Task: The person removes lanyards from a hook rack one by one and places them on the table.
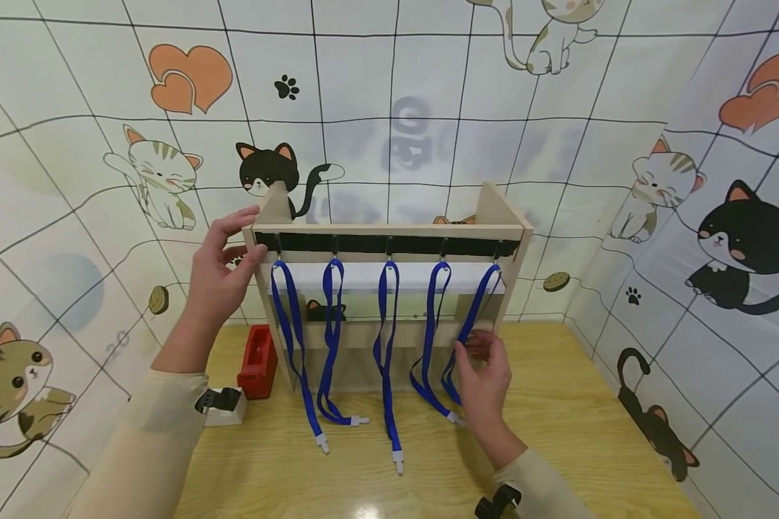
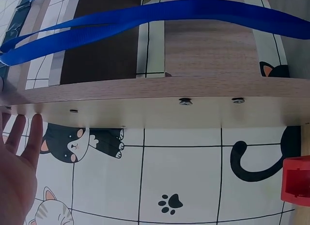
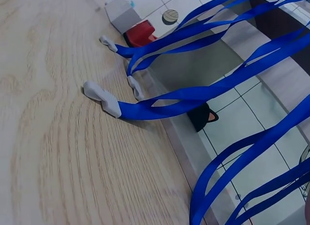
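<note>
Lanyards (image 1: 386, 382) of flat blue ribbon, boxy wooden rack (image 1: 389, 229), wood-grained tabletop (image 1: 584, 418)

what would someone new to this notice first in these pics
Probably the five blue lanyards hanging in a row across the front of the wooden rack. The left hand touches the rack's upper left side, and the right hand is at the rightmost lanyard. Cartoon cats on the backdrop also stand out, behind and to both sides.
</note>
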Action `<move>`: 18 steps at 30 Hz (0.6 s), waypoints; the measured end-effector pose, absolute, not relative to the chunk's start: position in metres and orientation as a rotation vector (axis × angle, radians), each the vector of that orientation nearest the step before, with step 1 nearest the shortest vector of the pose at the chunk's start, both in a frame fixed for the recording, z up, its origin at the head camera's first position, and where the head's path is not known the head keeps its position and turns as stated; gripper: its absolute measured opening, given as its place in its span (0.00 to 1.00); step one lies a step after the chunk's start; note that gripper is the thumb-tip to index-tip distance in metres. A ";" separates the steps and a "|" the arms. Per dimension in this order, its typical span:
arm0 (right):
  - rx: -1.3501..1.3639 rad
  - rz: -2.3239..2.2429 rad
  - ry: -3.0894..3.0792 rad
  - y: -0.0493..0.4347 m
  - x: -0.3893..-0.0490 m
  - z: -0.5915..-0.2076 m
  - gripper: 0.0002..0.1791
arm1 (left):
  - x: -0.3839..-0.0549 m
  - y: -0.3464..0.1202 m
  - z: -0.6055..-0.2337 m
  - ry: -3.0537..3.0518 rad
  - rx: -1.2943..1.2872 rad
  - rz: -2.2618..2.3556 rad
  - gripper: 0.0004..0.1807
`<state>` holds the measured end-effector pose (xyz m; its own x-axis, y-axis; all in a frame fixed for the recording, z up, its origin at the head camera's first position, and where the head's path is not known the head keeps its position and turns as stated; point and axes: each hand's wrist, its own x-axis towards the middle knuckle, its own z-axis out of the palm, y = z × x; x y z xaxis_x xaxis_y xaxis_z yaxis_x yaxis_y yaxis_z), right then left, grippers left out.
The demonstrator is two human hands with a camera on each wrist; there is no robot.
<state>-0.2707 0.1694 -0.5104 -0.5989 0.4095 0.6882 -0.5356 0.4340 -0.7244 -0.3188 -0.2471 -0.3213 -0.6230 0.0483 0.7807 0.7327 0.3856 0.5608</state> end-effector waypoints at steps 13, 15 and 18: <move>0.075 1.242 -1.714 0.170 -0.281 -0.515 0.05 | -0.318 -0.246 -0.322 -1.953 -0.647 -1.251 0.28; 0.065 1.248 -1.714 0.171 -0.281 -0.515 0.05 | -0.319 -0.245 -0.322 -1.951 -0.650 -1.251 0.28; 0.060 1.276 -1.702 0.172 -0.280 -0.514 0.05 | -0.320 -0.245 -0.323 -1.944 -0.656 -1.258 0.28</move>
